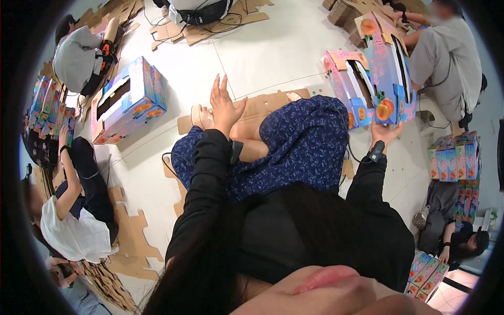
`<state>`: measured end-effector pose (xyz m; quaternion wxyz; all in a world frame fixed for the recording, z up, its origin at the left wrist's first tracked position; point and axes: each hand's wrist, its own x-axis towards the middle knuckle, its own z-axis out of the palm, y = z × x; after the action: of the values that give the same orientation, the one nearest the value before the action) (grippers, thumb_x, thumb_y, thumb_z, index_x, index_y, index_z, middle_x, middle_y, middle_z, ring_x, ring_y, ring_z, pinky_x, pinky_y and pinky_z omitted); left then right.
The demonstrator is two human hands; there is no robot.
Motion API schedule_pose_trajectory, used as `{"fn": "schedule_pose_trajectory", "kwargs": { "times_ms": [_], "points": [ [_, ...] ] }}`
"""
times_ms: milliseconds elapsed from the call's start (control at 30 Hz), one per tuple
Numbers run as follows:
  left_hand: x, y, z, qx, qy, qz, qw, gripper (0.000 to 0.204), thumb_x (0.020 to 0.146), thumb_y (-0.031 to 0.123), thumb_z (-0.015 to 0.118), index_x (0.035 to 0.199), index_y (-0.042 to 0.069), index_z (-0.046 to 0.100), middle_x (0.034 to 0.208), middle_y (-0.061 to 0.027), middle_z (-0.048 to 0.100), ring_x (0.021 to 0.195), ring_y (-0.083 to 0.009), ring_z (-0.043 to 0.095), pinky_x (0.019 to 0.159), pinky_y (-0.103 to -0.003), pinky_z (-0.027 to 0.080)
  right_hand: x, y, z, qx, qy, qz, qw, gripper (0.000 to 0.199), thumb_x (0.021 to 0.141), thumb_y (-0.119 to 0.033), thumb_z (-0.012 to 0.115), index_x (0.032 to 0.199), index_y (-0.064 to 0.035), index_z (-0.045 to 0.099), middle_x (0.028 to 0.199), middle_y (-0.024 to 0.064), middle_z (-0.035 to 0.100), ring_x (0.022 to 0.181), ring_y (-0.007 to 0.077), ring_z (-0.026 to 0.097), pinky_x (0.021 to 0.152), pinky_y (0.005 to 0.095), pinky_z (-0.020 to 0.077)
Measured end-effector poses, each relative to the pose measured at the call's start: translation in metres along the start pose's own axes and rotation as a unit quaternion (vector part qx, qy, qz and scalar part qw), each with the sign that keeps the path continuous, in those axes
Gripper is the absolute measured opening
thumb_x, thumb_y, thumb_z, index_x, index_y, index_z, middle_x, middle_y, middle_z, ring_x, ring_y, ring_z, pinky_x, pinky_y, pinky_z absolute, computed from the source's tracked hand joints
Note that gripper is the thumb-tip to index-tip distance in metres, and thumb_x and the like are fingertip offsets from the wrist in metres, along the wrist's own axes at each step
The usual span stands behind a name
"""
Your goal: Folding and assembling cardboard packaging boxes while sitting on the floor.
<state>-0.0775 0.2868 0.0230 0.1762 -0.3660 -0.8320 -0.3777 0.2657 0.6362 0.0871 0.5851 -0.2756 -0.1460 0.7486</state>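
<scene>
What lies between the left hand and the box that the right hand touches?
In the head view, roughly between the left hand and that box lie flat cardboard, dark blue flowered cloth, some white floor and a second box.

Past the seated person's lap, I see pale floor tile at 12 o'clock, with room for the left hand to pass as far as the scattered cardboard. At 10 o'clock a slotted carton bars its way; at 2 o'clock the tall carton against the right hand, backed by a co-worker, blocks that side.
</scene>
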Motion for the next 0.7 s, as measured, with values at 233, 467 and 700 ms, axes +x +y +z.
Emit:
{"fn": "schedule_pose_trajectory", "kwargs": {
  "times_ms": [233, 467, 700],
  "points": [
    [0.0, 0.004, 0.002, -0.021, -0.025, 0.018, 0.999, 0.095, 0.073, 0.042, 0.073, 0.144, 0.008, 0.02, 0.145, -0.0214, 0.023, 0.132, -0.0395, 0.026, 0.106, -0.049, 0.024, 0.041, 0.005, -0.048, -0.102, 0.021, 0.089, 0.991, 0.06, 0.075, -0.043, 0.066, 0.127, -0.0194, 0.045, 0.136, 0.0107, 0.038, 0.124, 0.0323, 0.039, 0.095, 0.0563, 0.0404],
    [-0.003, 0.001, 0.007, -0.041, -0.032, 0.026, 0.998, 0.095, 0.073, 0.04, 0.074, 0.144, 0.008, 0.02, 0.144, -0.0223, 0.025, 0.13, -0.0398, 0.028, 0.106, -0.049, 0.025, 0.043, 0.01, -0.036, -0.176, 0.11, 0.189, 0.96, 0.056, 0.079, -0.045, 0.059, 0.127, -0.0205, 0.044, 0.138, 0.0063, 0.035, 0.127, 0.0294, 0.034, 0.094, 0.0514, 0.0376],
    [-0.003, 0.001, 0.009, -0.032, -0.05, 0.023, 0.998, 0.095, 0.072, 0.037, 0.075, 0.144, 0.008, 0.02, 0.144, -0.022, 0.026, 0.13, -0.0389, 0.028, 0.106, -0.048, 0.025, 0.071, 0.026, -0.046, -0.244, 0.091, 0.12, 0.958, 0.061, 0.081, -0.061, 0.051, 0.126, -0.0207, 0.047, 0.13, 0.0043, 0.049, 0.118, 0.0246, 0.046, 0.095, 0.0473, 0.0342]
  ]
}}
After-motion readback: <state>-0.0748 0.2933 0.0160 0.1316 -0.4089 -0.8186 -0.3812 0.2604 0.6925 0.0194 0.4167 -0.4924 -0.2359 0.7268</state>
